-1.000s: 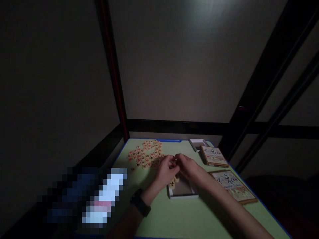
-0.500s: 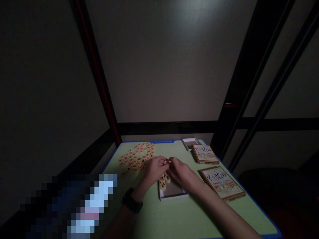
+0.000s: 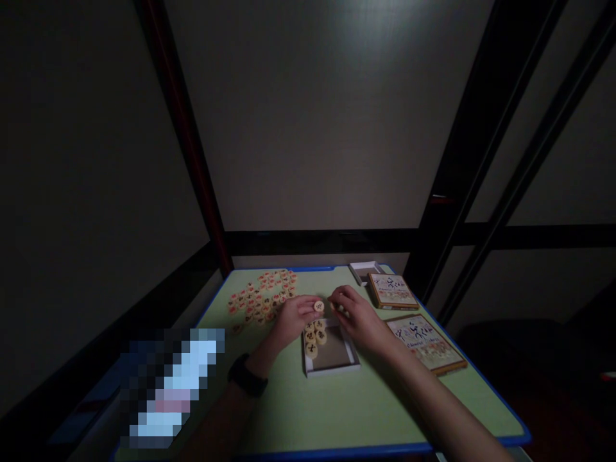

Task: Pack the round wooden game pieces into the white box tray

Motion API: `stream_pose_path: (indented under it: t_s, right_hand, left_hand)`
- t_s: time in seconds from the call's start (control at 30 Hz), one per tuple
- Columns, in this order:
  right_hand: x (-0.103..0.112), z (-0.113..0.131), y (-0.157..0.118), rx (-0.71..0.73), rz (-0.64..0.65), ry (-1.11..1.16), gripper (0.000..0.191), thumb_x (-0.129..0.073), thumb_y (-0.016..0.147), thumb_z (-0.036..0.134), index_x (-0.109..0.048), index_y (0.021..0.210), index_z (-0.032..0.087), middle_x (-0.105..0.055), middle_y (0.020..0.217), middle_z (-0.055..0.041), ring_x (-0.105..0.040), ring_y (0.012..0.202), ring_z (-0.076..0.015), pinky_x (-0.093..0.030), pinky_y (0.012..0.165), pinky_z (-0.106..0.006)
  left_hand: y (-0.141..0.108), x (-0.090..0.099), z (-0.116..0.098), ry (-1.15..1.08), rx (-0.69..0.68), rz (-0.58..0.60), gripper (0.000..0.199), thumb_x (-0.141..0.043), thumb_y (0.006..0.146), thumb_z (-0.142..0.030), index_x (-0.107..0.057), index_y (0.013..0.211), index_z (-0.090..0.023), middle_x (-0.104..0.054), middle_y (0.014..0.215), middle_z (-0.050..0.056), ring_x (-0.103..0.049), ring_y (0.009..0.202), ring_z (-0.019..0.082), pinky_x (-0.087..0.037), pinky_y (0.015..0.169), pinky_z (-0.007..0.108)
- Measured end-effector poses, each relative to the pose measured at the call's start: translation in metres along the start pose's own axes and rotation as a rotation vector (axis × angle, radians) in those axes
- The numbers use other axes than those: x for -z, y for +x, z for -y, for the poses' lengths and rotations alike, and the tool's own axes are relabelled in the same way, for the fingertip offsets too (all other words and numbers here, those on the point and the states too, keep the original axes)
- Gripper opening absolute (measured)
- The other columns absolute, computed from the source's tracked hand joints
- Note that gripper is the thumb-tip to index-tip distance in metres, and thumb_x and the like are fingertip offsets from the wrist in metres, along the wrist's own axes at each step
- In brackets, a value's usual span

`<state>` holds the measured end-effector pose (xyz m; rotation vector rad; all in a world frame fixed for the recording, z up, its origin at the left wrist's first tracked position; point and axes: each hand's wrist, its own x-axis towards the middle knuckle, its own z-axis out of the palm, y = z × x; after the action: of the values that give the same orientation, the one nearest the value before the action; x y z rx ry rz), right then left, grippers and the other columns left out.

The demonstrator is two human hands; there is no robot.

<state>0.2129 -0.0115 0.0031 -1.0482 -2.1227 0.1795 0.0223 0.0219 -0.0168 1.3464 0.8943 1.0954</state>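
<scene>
**Disc (image 3: 318, 307) pinched near the far rim of the tray (image 3: 333, 371)**

Near side: a green table (image 3: 298, 410) with blue edging; a dark watch (image 3: 248, 376) is worn on the left wrist. The tray is laid flat on the table. Tray discs (image 3: 311, 350) are grouped face up along its left wall; brown base is exposed to their right.

At the far rim, the disc is gripped between thumb and fingers of the left hand (image 3: 292, 319), dark mark toward the camera. The right hand (image 3: 359, 319) is held just right of it, fingers bent toward the thumb; whether anything is gripped there cannot be told.

Handling notes (judged): the disc is best pinched by its edge, so that its mark is left readable. The wrists should be kept high, as the tray discs could be nudged by a low knuckle. Light is poor; marks are best checked face-on.

To the right, the near box (image 3: 428, 343) is lying flat. Beyond the left hand, loose discs (image 3: 260, 301) are spread, marked in red or dark. Farther right, the far box (image 3: 392, 290) is set by a second tray (image 3: 366, 264). A wall (image 3: 317, 128) is seen behind.
</scene>
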Motion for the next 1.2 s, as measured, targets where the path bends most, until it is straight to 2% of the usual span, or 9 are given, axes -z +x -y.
stream_pose_path:
  t_s: [0.23, 0.4, 0.53, 0.7, 0.83, 0.93, 1.07, 1.2]
  right_hand:
    - [0.005, 0.005, 0.002, -0.024, -0.001, 0.05, 0.017, -0.053, 0.093, 0.016, -0.065, 0.105, 0.018, -0.066, 0.102, -0.0092, -0.063, 0.092, -0.019, -0.051, 0.084, -0.031]
    - [0.003, 0.003, 0.003, -0.026, -0.083, 0.093, 0.014, -0.058, 0.091, 0.018, -0.067, 0.102, 0.018, -0.066, 0.102, -0.0096, -0.064, 0.092, -0.0194, -0.052, 0.082, -0.031]
    - [-0.001, 0.0, 0.002, -0.052, -0.055, 0.043, 0.017, -0.056, 0.09, 0.015, -0.066, 0.104, 0.018, -0.066, 0.1, -0.0092, -0.064, 0.09, -0.0192, -0.051, 0.08, -0.031]
    - [0.003, 0.009, 0.001, -0.108, 0.076, -0.054, 0.017, -0.065, 0.087, 0.023, -0.067, 0.103, 0.018, -0.067, 0.094, -0.0071, -0.063, 0.081, -0.018, -0.047, 0.073, -0.027]
    - [0.012, 0.022, 0.001, -0.158, 0.358, -0.141, 0.021, -0.073, 0.081, 0.039, -0.071, 0.084, 0.018, -0.068, 0.075, -0.0045, -0.061, 0.067, -0.0182, -0.039, 0.06, -0.025]
    - [0.013, 0.027, -0.001, -0.177, 0.529, -0.168, 0.024, -0.079, 0.074, 0.041, -0.071, 0.075, 0.019, -0.07, 0.069, -0.0037, -0.062, 0.063, -0.0184, -0.034, 0.055, -0.025]
    - [0.008, 0.03, -0.004, -0.165, 0.589, -0.125, 0.023, -0.083, 0.069, 0.037, -0.073, 0.079, 0.019, -0.074, 0.077, -0.0035, -0.065, 0.068, -0.0189, -0.035, 0.055, -0.024]
    - [0.007, 0.031, -0.003, -0.216, 0.606, -0.101, 0.021, -0.083, 0.068, 0.035, -0.074, 0.079, 0.019, -0.074, 0.078, -0.004, -0.066, 0.072, -0.0198, -0.039, 0.057, -0.023]
  left_hand:
    - [-0.007, -0.005, -0.008, -0.203, 0.04, 0.007, 0.05, -0.086, 0.06, -0.048, -0.073, 0.091, -0.011, -0.076, 0.091, 0.011, -0.073, 0.085, 0.024, -0.056, 0.093, 0.043]
    - [-0.011, -0.006, -0.014, -0.246, 0.049, 0.012, 0.051, -0.085, 0.061, -0.049, -0.073, 0.093, -0.012, -0.076, 0.092, 0.01, -0.073, 0.087, 0.024, -0.055, 0.096, 0.043]
    - [-0.01, -0.007, -0.012, -0.236, 0.033, -0.006, 0.054, -0.088, 0.057, -0.049, -0.07, 0.091, -0.012, -0.075, 0.091, 0.01, -0.073, 0.085, 0.024, -0.055, 0.095, 0.044]
    - [-0.007, -0.002, -0.008, -0.195, 0.01, -0.068, 0.052, -0.086, 0.061, -0.047, -0.068, 0.096, -0.012, -0.075, 0.092, 0.01, -0.073, 0.083, 0.024, -0.06, 0.084, 0.04]
    - [-0.005, 0.002, -0.007, -0.12, -0.019, -0.13, 0.05, -0.085, 0.062, -0.045, -0.07, 0.097, -0.012, -0.075, 0.094, 0.012, -0.073, 0.083, 0.024, -0.06, 0.07, 0.031]
    - [-0.004, 0.003, -0.008, -0.081, -0.041, -0.137, 0.048, -0.084, 0.062, -0.046, -0.072, 0.095, -0.012, -0.075, 0.094, 0.013, -0.073, 0.08, 0.023, -0.058, 0.066, 0.028]
    - [-0.004, 0.001, -0.008, -0.075, -0.032, -0.121, 0.049, -0.083, 0.062, -0.048, -0.072, 0.093, -0.012, -0.075, 0.091, 0.012, -0.073, 0.076, 0.021, -0.057, 0.066, 0.029]
    - [-0.005, 0.0, -0.009, -0.088, -0.029, -0.127, 0.046, -0.084, 0.061, -0.046, -0.072, 0.089, -0.012, -0.075, 0.086, 0.01, -0.071, 0.073, 0.019, -0.057, 0.066, 0.029]
